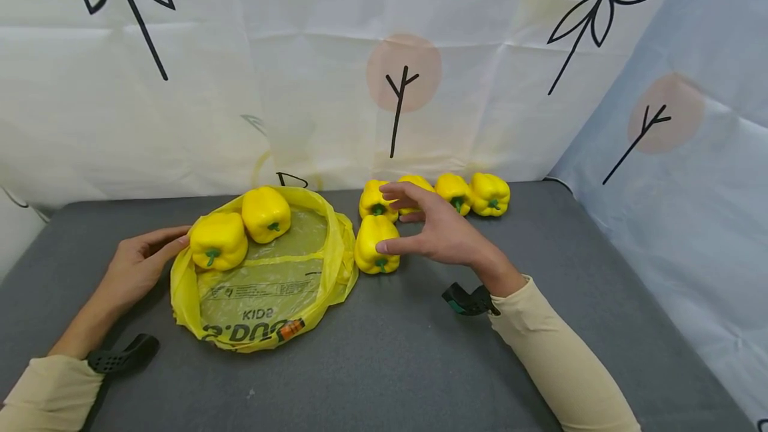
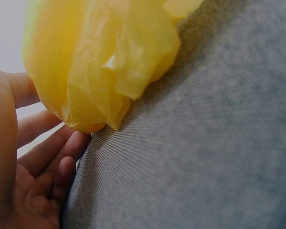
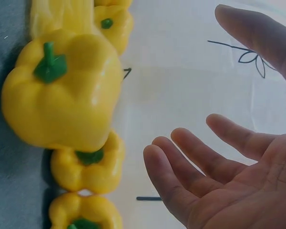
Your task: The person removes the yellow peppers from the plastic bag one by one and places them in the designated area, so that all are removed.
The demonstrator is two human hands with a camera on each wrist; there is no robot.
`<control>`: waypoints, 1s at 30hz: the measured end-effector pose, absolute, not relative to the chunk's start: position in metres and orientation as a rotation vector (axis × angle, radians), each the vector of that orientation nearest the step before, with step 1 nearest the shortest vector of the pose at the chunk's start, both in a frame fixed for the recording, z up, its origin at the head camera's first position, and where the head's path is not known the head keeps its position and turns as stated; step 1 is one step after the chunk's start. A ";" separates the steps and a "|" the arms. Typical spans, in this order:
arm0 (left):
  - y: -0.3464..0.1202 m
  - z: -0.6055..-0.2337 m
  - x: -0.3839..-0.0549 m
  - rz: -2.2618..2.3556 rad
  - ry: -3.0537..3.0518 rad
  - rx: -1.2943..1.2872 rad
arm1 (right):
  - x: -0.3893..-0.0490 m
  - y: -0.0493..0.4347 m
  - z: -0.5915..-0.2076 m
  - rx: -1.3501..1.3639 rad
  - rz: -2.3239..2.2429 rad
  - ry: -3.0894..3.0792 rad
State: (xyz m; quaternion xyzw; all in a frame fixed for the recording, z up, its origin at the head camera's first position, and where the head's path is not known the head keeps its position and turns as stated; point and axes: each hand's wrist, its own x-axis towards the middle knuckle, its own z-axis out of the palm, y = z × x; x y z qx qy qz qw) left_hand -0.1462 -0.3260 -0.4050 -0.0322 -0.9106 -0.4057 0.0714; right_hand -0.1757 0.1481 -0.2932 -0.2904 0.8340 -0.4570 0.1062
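A yellow plastic bag (image 1: 336, 232) with dark print lies with its mouth spread wide. Inside its left part are two yellow bell peppers (image 1: 219, 241) with green stems. At the bag's left rim, my left hand (image 1: 141, 265) holds the edge between thumb and fingers; in the left wrist view the folded plastic (image 2: 100, 62) partly hides the fingertips. My right hand (image 1: 441, 232) hovers beside the nearest loose bell pepper (image 1: 375, 252), right of the bag, thumb and fingers spread around the space over it. The right wrist view has this pepper (image 3: 62, 95) apart from the spread fingers.
Several more yellow bell peppers (image 1: 489, 195) stand in a row along the back of the grey table (image 1: 384, 379), partly behind the right hand. A white cloth (image 1: 300, 85) with plant drawings hangs behind the table and continues down the right side.
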 end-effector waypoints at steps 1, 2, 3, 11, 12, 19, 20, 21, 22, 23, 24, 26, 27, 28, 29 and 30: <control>-0.326 -0.405 -0.146 -1.221 -2.739 -0.094 | -0.175 0.147 -0.292 -0.861 -1.352 2.455; -0.326 -0.405 -0.146 -1.224 -2.739 -0.094 | -0.175 0.145 -0.291 -0.871 -1.356 2.456; -0.326 -0.405 -0.146 -1.228 -2.737 -0.095 | -0.175 0.144 -0.290 -0.882 -1.361 2.454; -0.326 -0.404 -0.146 -1.251 -2.720 -0.110 | -0.174 0.128 -0.276 -0.930 -1.411 2.432; -0.326 -0.404 -0.146 -1.250 -2.721 -0.111 | -0.174 0.125 -0.275 -0.943 -1.420 2.429; -0.326 -0.404 -0.145 -1.249 -2.723 -0.106 | -0.174 0.106 -0.264 -1.046 -1.496 2.402; -0.326 -0.404 -0.145 -1.249 -2.723 -0.107 | -0.174 0.103 -0.262 -1.057 -1.506 2.392; -0.326 -0.404 -0.145 -1.249 -2.721 -0.108 | -0.174 0.101 -0.261 -1.065 -1.516 2.382; -0.325 -0.404 -0.145 -1.248 -2.720 -0.111 | -0.174 0.098 -0.259 -1.074 -1.526 2.370; -0.326 -0.404 -0.146 -1.248 -2.721 -0.113 | -0.175 0.096 -0.258 -1.082 -1.539 2.358; -0.325 -0.404 -0.146 -1.244 -2.723 -0.111 | -0.175 0.093 -0.257 -1.090 -1.554 2.342; -0.325 -0.404 -0.146 -1.235 -2.731 -0.107 | -0.175 0.088 -0.254 -1.104 -1.581 2.318; -0.325 -0.404 -0.146 -1.233 -2.735 -0.102 | -0.176 0.086 -0.254 -1.110 -1.600 2.302; -0.325 -0.404 -0.146 -1.228 -2.741 -0.097 | -0.176 0.083 -0.253 -1.117 -1.620 2.283; -0.325 -0.404 -0.146 -1.221 -2.747 -0.090 | -0.176 0.080 -0.252 -1.120 -1.641 2.264; -0.325 -0.404 -0.146 -1.216 -2.751 -0.087 | -0.176 0.077 -0.252 -1.124 -1.658 2.247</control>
